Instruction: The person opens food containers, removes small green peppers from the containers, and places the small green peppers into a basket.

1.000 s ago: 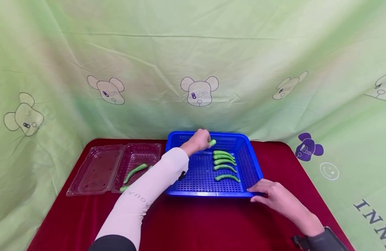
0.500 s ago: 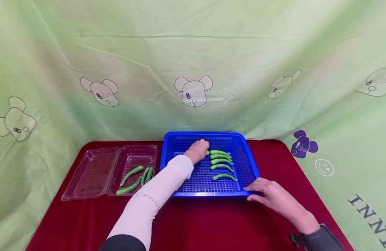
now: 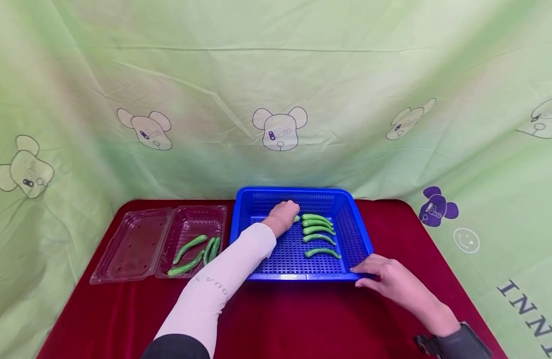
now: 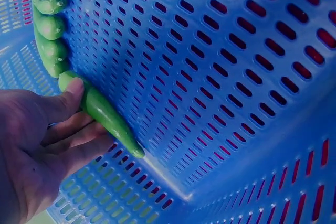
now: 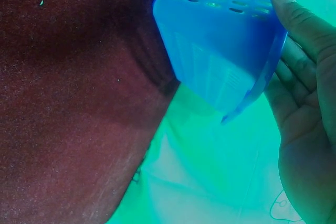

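Observation:
In the head view my left hand reaches into the blue plastic basket. The left wrist view shows this hand pinching a green chili pepper between thumb and fingers, low over the perforated floor. Its stem end lies close to other green chili peppers. These form a column of several peppers on the basket's right side, with a wider gap before the nearest one. My right hand grips the basket's near right corner by the rim, thumb on one side and fingers on the other, as the right wrist view confirms.
Left of the basket sits a clear hinged plastic box with its lid folded out flat. Several green chili peppers lie in it, partly behind my left sleeve. A red cloth covers the table; a green printed curtain surrounds it.
My left hand has come down from the basket's back with the chili pepper, nearer to the column of peppers, and has stayed there over the last half second. My right hand keeps its grip.

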`<state>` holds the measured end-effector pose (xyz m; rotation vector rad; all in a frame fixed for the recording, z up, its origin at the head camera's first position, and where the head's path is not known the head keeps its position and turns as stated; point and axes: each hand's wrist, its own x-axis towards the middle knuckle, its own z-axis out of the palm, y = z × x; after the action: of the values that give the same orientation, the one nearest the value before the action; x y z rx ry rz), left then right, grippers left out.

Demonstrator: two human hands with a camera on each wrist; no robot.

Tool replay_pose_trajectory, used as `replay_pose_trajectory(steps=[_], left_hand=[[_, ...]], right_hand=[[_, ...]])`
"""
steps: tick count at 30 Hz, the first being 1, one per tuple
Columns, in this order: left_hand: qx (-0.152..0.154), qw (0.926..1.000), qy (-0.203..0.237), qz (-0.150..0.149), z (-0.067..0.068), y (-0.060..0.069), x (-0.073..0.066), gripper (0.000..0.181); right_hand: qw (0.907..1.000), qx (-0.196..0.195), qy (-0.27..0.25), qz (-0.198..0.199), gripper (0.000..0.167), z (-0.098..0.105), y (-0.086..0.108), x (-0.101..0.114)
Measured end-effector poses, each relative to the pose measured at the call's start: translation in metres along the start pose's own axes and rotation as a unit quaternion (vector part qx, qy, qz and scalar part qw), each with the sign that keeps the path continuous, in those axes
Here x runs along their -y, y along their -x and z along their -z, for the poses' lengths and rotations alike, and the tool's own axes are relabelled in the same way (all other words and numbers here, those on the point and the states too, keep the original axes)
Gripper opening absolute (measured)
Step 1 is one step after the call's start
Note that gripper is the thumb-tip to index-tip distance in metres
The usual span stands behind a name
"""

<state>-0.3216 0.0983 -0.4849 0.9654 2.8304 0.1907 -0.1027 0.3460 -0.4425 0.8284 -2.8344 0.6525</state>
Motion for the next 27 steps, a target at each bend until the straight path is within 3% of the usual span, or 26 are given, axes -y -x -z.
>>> replay_pose_trajectory(steps=[6, 13, 21, 27], left_hand=[[0.011, 0.9997, -0.021, -0.003, 0.0018, 0.0024, -0.0029, 0.022], [0.001, 0.9992, -0.038, -0.008, 0.0005, 0.0034, -0.0045, 0.022], [-0.016, 0.9925, -0.118, -0.029, -0.0043, -0.0014, -0.0060, 0.025], [-0.018, 0.9942, -0.104, -0.022, 0.0015, 0.0025, -0.0059, 0.023]], right_hand=[[0.9999, -0.008, -0.002, 0.007, 0.032, -0.0016, 0.0007, -0.0007], [0.9993, -0.029, -0.001, 0.024, 0.034, -0.0031, 0.0005, -0.0024], [0.9991, -0.033, 0.002, 0.028, 0.035, -0.0027, -0.0003, -0.0025], [0.9995, -0.026, 0.000, 0.020, 0.035, -0.0023, -0.0004, -0.0010]])
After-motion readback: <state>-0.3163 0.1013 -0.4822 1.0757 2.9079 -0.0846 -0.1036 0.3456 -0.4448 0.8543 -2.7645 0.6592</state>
